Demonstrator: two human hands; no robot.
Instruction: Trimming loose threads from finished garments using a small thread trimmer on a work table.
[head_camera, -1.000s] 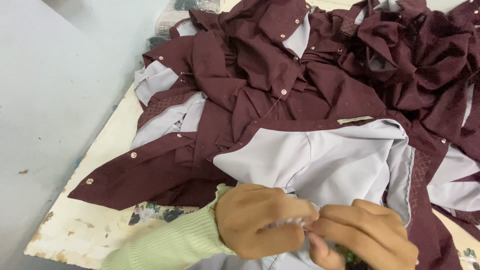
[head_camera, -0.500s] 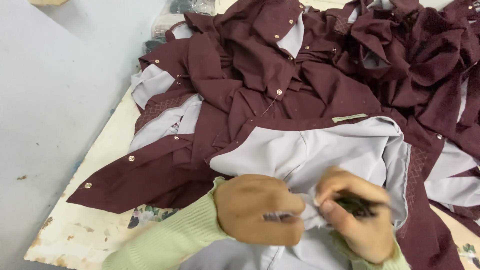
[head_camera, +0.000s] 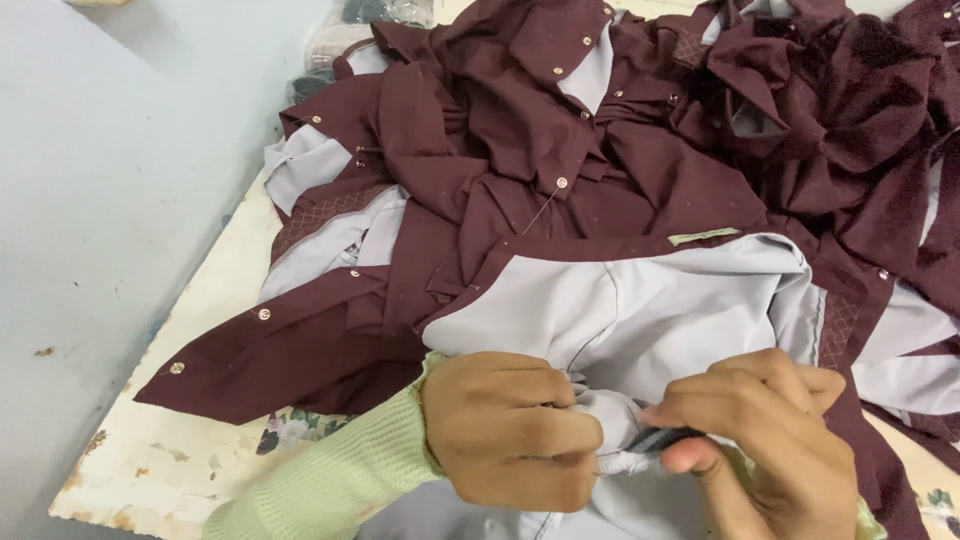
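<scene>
Head view: left hand (head_camera: 510, 425) fisted on bunched grey lining (head_camera: 640, 320) of maroon shirt (head_camera: 330, 345), low centre. Right hand (head_camera: 765, 440) just beside it, fingers pinched on small dark tool (head_camera: 665, 440), probably thread snips, partly hidden. Tool tip points left toward lining fold between hands. Shirt pile (head_camera: 650, 130) beyond, on board (head_camera: 160, 450).

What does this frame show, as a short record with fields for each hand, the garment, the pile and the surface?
left hand: closed on a bunched fold of the grey lining
right hand: pinching a small dark tool at that fold; its kind cannot be told
garment: maroon, turned inside out, lining up
pile: maroon garments with metal snaps, heaped behind
sleeve: light green knit, on the left arm
surface: worn cream board
</scene>
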